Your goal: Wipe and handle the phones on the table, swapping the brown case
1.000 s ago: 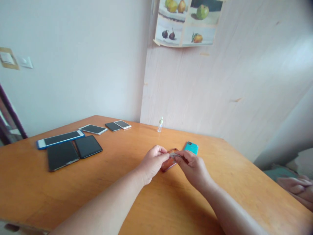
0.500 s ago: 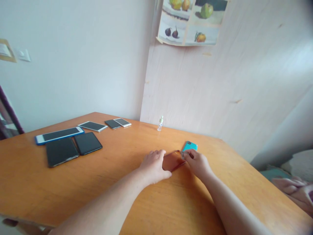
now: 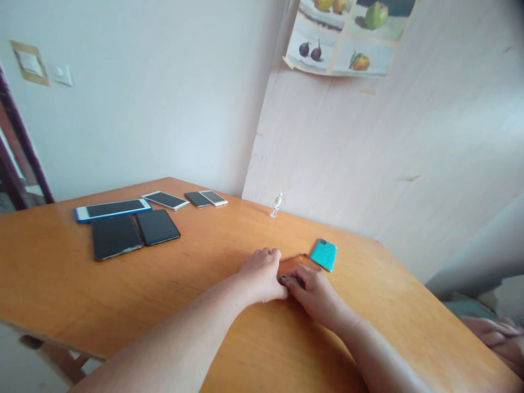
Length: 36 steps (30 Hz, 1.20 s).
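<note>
A flat device like a phone or tablet (image 3: pixel 301 263), its glossy face looking orange-brown, is between my hands over the table. My left hand (image 3: pixel 262 274) is closed around its left side, hiding that part. My right hand (image 3: pixel 311 292) bunches its fingers over the near part of the device, close to my left thumb. A small grey wad, probably cloth (image 3: pixel 287 279), sticks out from under the right fingertips; most of it is covered. Just beyond the device lies a turquoise phone (image 3: pixel 324 254), camera side up.
At the left of the wooden table (image 3: pixel 204 262) lie several phones and tablets, among them a blue-edged white one (image 3: pixel 112 209) and a black tablet (image 3: pixel 117 236). A small clear bottle (image 3: pixel 276 206) stands near the back edge. Fruit paintings (image 3: pixel 344 35) hang above.
My right hand has slid from the device's far right corner towards me and left, beside my left thumb, carrying the grey wad. My left hand keeps its hold. The view has shifted slightly.
</note>
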Available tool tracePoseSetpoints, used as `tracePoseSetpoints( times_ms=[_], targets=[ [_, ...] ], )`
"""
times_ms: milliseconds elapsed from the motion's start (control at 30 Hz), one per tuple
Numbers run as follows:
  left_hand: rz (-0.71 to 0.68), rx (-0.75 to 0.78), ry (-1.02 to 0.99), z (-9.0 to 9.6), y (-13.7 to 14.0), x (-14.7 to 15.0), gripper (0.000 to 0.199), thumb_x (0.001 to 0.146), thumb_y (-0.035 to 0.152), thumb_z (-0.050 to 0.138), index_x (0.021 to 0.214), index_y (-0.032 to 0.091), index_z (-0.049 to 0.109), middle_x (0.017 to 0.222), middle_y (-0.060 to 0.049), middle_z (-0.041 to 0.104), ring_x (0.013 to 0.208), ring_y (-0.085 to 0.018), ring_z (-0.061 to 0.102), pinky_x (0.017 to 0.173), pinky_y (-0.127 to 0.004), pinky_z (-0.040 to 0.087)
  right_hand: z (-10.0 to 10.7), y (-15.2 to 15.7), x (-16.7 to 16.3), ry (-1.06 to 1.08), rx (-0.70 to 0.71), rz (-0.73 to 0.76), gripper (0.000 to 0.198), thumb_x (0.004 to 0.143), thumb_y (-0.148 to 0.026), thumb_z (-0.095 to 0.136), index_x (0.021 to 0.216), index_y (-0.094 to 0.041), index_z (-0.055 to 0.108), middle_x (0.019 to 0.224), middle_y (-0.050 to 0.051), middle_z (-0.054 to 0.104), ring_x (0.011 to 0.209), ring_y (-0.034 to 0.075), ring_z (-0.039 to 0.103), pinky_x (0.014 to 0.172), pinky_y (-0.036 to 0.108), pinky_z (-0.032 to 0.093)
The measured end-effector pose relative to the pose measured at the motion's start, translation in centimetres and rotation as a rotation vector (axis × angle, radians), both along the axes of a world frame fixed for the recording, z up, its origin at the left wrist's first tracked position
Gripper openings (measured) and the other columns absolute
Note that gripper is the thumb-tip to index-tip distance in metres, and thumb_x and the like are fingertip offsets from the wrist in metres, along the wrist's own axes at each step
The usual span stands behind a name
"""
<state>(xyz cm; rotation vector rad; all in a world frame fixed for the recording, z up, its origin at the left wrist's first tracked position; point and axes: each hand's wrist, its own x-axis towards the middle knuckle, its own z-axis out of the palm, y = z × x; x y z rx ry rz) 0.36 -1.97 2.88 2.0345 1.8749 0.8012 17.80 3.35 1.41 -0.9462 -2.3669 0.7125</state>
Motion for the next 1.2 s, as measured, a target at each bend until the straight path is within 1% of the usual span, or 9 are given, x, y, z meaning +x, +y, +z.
tracePoseSetpoints(
  times_ms=[67,200,267,500,567,733,800,1000,1200],
  targets=[
    [-0.008,-0.007,0.010,0.1,-0.1,0.0,0.048,0.053,0.038,0.075,0.092,0.021,0.053,0.101,-0.012,0.060,0.098,-0.034,0.058,0.077,-0.039,0.045,0.0,0.8,0.7,-0.055,0.023,-0.088,0.021,0.087,-0.038,0.053,0.078,-0.023,0.065,0.073,0.003,0.068,0.067,0.018,0.059,0.061,0.030,0.039],
    [-0.010,-0.018,-0.009,0.2,-0.2,0.0,0.054,0.049,0.041,0.078,0.093,0.022,0.053,0.103,-0.012,0.060,0.101,-0.035,0.057,0.081,-0.040,0.045,0.0,4.3,4.0,-0.248,0.118,-0.477,0.026,0.088,-0.041,0.050,0.084,-0.022,0.067,0.074,0.007,0.068,0.068,0.020,0.059,0.059,0.030,0.035],
    [-0.012,-0.016,-0.021,0.2,-0.2,0.0,0.057,0.048,0.041,0.079,0.095,0.022,0.054,0.104,-0.011,0.060,0.103,-0.035,0.056,0.083,-0.040,0.045,0.0,4.9,4.6,-0.269,0.140,-0.548,0.026,0.087,-0.041,0.051,0.082,-0.021,0.067,0.075,0.008,0.069,0.068,0.021,0.059,0.058,0.030,0.033],
    [-0.048,-0.022,0.000,0.1,-0.4,0.0,0.050,0.050,0.039,0.077,0.092,0.023,0.054,0.099,-0.010,0.061,0.096,-0.034,0.059,0.076,-0.038,0.045,0.3,-0.5,-0.3,-0.044,-0.035,0.024,0.024,0.088,-0.039,0.051,0.081,-0.023,0.067,0.077,0.003,0.069,0.071,0.018,0.060,0.062,0.029,0.040],
    [-0.085,-0.029,0.011,0.2,-0.5,0.0,0.054,0.049,0.039,0.078,0.094,0.022,0.054,0.100,-0.011,0.061,0.096,-0.034,0.059,0.076,-0.038,0.046,0.5,-0.3,-0.2,-0.106,0.017,-0.036,0.022,0.088,-0.038,0.052,0.082,-0.024,0.067,0.078,0.004,0.070,0.070,0.018,0.060,0.061,0.028,0.038],
    [-0.141,-0.066,-0.001,0.4,-0.6,0.3,0.068,0.047,0.050,0.082,0.103,0.022,0.055,0.109,-0.012,0.060,0.104,-0.035,0.057,0.080,-0.040,0.046,0.6,3.4,3.3,-0.334,0.164,-0.485,0.023,0.088,-0.039,0.052,0.078,-0.023,0.064,0.071,0.006,0.068,0.066,0.019,0.059,0.056,0.028,0.031],
    [-0.151,-0.073,-0.008,0.4,-0.6,0.4,0.073,0.047,0.052,0.082,0.107,0.022,0.054,0.112,-0.013,0.059,0.105,-0.035,0.057,0.082,-0.039,0.046,0.5,3.3,3.3,-0.312,0.156,-0.459,0.024,0.088,-0.039,0.051,0.077,-0.022,0.064,0.070,0.006,0.067,0.065,0.019,0.059,0.056,0.028,0.031],
    [-0.148,-0.089,-0.034,0.2,-0.5,0.5,0.071,0.049,0.045,0.081,0.109,0.021,0.051,0.111,-0.013,0.060,0.103,-0.034,0.058,0.080,-0.038,0.048,0.6,-0.8,-0.6,-0.158,0.085,-0.030,0.019,0.088,-0.033,0.051,0.082,-0.024,0.066,0.075,0.001,0.069,0.068,0.016,0.060,0.059,0.026,0.037],
    [-0.135,-0.114,-0.040,0.3,-0.7,0.5,0.093,0.048,0.049,0.083,0.127,0.020,0.043,0.132,-0.016,0.052,0.122,-0.034,0.051,0.098,-0.039,0.043,0.5,3.3,2.4,-0.401,0.157,-0.469,0.026,0.091,-0.040,0.047,0.087,-0.021,0.064,0.080,0.005,0.068,0.070,0.018,0.059,0.058,0.027,0.032]
  ],
)
